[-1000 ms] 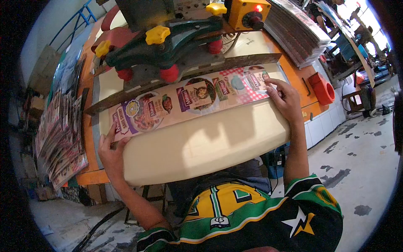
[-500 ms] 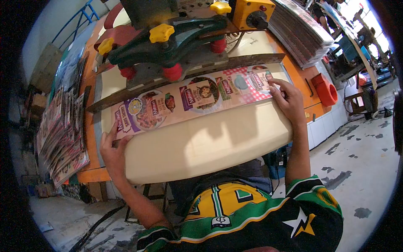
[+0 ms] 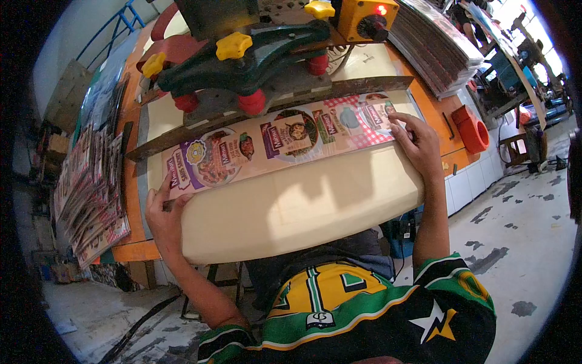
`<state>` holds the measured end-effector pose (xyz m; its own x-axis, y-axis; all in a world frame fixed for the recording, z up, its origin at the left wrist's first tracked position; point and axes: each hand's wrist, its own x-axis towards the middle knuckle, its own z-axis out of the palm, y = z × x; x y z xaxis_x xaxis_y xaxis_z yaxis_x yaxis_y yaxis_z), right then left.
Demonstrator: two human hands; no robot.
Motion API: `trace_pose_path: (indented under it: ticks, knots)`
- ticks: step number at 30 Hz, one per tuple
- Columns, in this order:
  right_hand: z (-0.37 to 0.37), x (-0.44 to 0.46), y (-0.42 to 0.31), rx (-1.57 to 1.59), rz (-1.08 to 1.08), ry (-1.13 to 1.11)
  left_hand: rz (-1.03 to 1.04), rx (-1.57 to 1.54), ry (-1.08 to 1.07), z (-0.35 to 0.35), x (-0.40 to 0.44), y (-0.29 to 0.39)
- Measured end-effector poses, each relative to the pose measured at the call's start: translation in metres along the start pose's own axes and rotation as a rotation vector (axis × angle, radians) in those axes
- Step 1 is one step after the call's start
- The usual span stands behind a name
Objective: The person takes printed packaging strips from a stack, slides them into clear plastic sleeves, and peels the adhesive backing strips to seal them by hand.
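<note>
A long printed plastic sheet (image 3: pixel 248 148) with food pictures and a red checked pattern lies across a cream-covered work surface (image 3: pixel 303 212). My left hand (image 3: pixel 165 209) holds its near left corner between thumb and fingers. At the right end, my right hand (image 3: pixel 417 139) grips the sheet's edge with fingers bent over it. The sheet's far side reaches up to a long dark metal bar (image 3: pixel 200 128), which belongs to a green press (image 3: pixel 267 54) with yellow knobs and red feet. Where the far edge meets the bar is hidden.
Many printed packs (image 3: pixel 91 194) lean in a pile at the left. A tall stack of flat sheets (image 3: pixel 436 45) stands at the back right, near a red-orange roll-shaped object (image 3: pixel 471 130). A yellow control box (image 3: pixel 365 21) with a dial sits above the press.
The red lamp on the yellow control box, dark before, is now lit. Both hands and the printed sheet stay practically where they were.
</note>
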<state>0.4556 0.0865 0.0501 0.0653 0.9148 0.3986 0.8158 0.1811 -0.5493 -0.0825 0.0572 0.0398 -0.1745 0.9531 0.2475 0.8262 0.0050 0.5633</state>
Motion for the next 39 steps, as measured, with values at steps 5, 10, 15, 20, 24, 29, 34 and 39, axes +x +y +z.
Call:
trace_pose_path:
  ticks: [5,10,15,20,24,29,34,39]
  knots:
    - [0.001,0.0,0.002,0.0,-0.02,0.013,0.025,-0.005,0.008,0.001,0.0,-0.004]
    - [-0.006,0.001,-0.007,-0.061,0.09,-0.071,0.025,-0.036,0.006,0.0,0.0,-0.003]
    - [-0.005,0.001,-0.002,-0.024,0.071,-0.055,0.046,-0.047,0.01,0.002,0.0,-0.007]
    - [-0.006,0.002,-0.004,-0.045,0.08,-0.067,0.028,-0.044,0.011,0.001,-0.001,-0.002]
    - [-0.005,0.001,-0.002,-0.044,0.066,-0.06,0.066,-0.04,0.025,0.003,0.0,-0.004]
    - [-0.005,0.002,-0.004,-0.038,0.083,-0.064,0.038,-0.015,0.008,-0.001,0.0,0.001]
    - [-0.005,0.002,-0.003,-0.022,0.066,-0.05,0.031,0.002,0.0,0.001,0.001,-0.005]
    - [-0.007,0.002,-0.005,-0.033,0.078,-0.065,0.042,-0.021,-0.001,0.002,0.001,-0.01]
